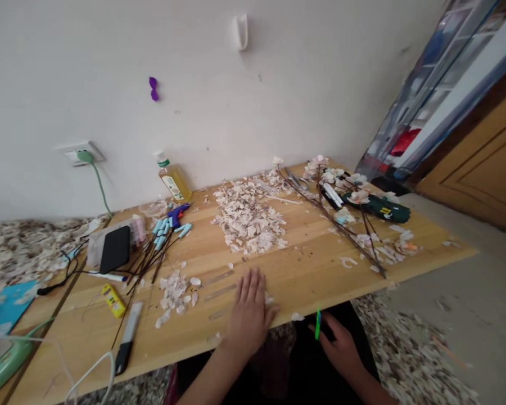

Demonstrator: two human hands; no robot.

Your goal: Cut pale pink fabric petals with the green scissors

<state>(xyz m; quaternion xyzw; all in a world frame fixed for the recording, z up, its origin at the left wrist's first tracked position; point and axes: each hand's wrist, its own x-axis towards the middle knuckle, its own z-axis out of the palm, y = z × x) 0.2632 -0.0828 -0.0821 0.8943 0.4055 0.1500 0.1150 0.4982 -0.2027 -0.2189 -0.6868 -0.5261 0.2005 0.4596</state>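
Observation:
My left hand (249, 312) lies flat on the wooden table (303, 275) near its front edge, fingers stretched out and holding nothing. By its thumb are a few pale flakes. Just beyond the table's front edge, over my lap, my right hand (340, 340) is closed on a narrow bright green tool (318, 323); its exact kind does not show. A single pale flake (297, 317) rests at the edge between the hands. Left of my left hand is a small heap of whitish shell-like flakes (175, 292). A bigger pile of them (253, 216) spreads farther back.
Flower-covered branches (341, 225), markers (332, 194) and scissors (295, 179) lie at right. Toward the left are a yellow-liquid bottle (175, 181), blue glue gun (178, 215), black phone (115, 249), small yellow box (113, 300) and black-handled cutter (129, 340). Flakes cover the floor (409, 349).

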